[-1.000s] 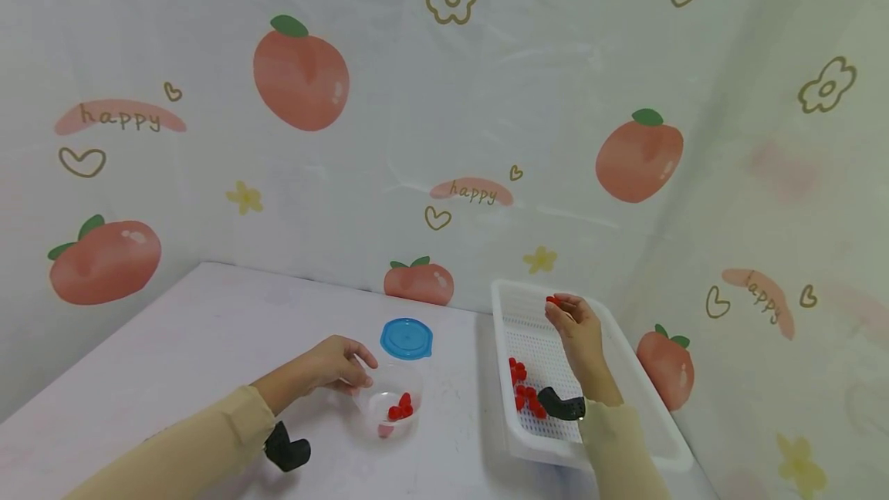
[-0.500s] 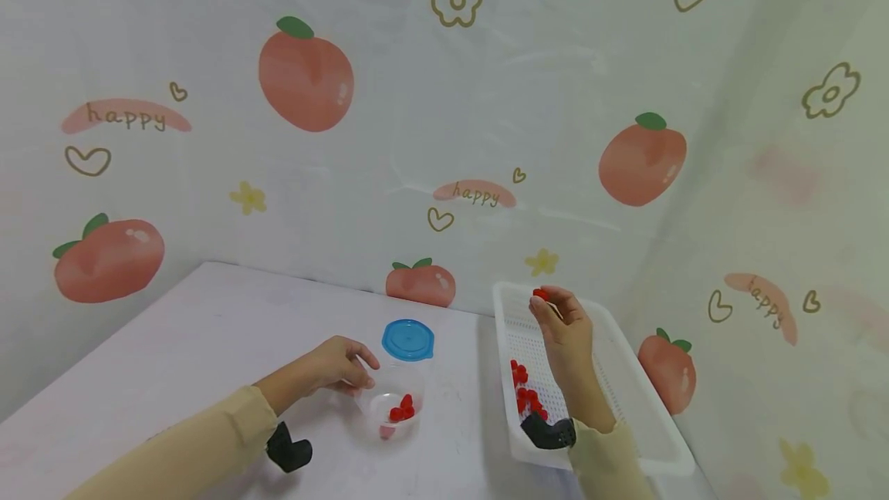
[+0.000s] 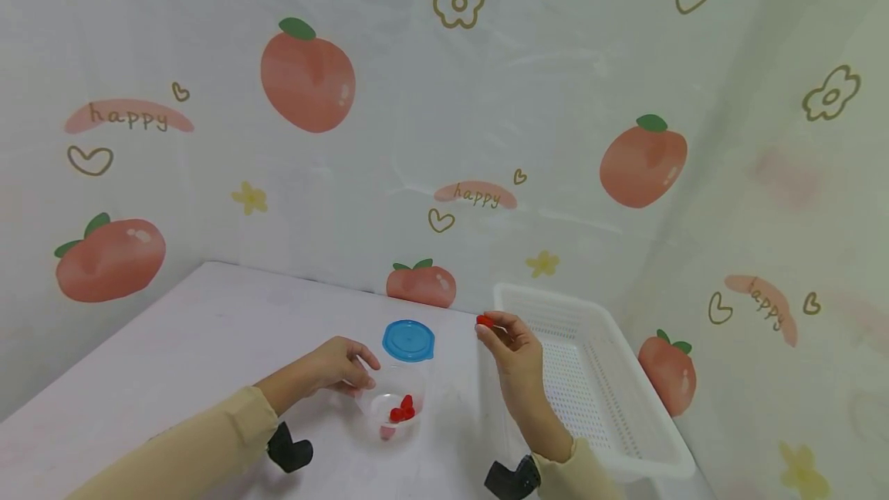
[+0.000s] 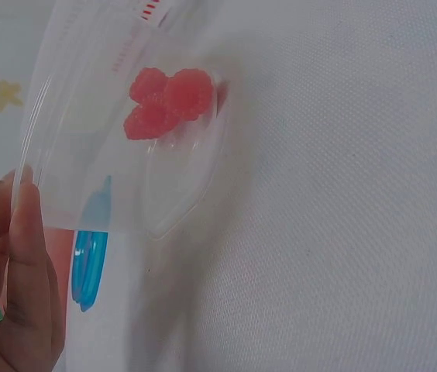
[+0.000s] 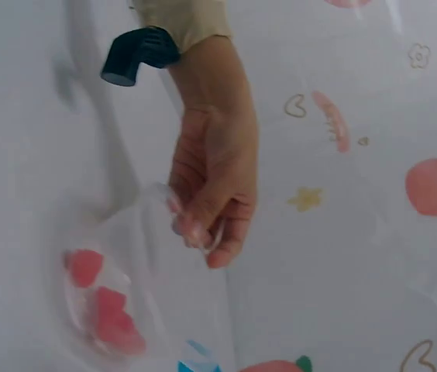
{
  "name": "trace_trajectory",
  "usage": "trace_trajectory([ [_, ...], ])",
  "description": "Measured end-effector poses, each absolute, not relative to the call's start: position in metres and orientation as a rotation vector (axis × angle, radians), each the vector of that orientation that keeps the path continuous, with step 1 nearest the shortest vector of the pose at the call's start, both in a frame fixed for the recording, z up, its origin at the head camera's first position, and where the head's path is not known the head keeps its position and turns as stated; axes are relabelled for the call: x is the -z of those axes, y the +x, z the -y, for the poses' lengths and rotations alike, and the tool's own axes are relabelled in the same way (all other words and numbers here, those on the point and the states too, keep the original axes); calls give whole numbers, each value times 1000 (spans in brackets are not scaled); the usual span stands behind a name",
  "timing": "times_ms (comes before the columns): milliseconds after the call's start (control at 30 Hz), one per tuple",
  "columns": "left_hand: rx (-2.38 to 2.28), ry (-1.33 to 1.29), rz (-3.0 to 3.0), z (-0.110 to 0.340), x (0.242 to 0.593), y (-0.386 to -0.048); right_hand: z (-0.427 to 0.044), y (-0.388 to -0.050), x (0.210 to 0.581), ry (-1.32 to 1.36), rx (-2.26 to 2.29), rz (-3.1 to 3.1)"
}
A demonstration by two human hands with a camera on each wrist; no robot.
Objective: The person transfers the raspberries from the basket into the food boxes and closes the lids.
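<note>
- White wall covering printed with red peaches, gold hearts and flowers fills the upper frame, meeting a white-covered table below.
- Lettering: "happy" in gold on reddish bands reads at upper left, centre and right; a further band is cut by the top edge at upper right.
- Left hand, lower centre: thumb and fingers partly bent, pinching the rim of a clear, colourless plastic tub.
- Three red, bumpy raspberry-like berries lie inside the tub, touching one another in the left wrist view.
- Right hand, right of centre: thumb and forefinger pinch a single red berry, raised beside the left side of the basket in the frame.
- White perforated plastic basket, lower right, its right side near the wall covering; the right hand and forearm hide its left part.
- Flat blue plastic lid rests on the table behind the tub, near it.
- Edges: table's left edge slopes from mid-left towards the lower left corner; its far edge follows the wall.
- Room: bare white surface shows between tub and basket, with a wider stretch left of the lid.
</note>
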State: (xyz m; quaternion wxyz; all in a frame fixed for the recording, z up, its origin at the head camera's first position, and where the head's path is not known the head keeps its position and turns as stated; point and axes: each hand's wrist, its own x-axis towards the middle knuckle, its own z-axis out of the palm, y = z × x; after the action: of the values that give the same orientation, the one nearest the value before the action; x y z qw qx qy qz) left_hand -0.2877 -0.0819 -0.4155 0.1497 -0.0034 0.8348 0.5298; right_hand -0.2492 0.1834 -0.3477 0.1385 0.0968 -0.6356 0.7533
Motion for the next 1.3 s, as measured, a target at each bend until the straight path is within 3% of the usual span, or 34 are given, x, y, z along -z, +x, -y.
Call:
trace_trajectory([
  [733,-1522,1,-2382,82,414,-288,-148,-230,412,264,-1970,2404],
  [1300,-1529,-12,-2374,82,413,-288,-151,-237,427,231,-1898,2535],
])
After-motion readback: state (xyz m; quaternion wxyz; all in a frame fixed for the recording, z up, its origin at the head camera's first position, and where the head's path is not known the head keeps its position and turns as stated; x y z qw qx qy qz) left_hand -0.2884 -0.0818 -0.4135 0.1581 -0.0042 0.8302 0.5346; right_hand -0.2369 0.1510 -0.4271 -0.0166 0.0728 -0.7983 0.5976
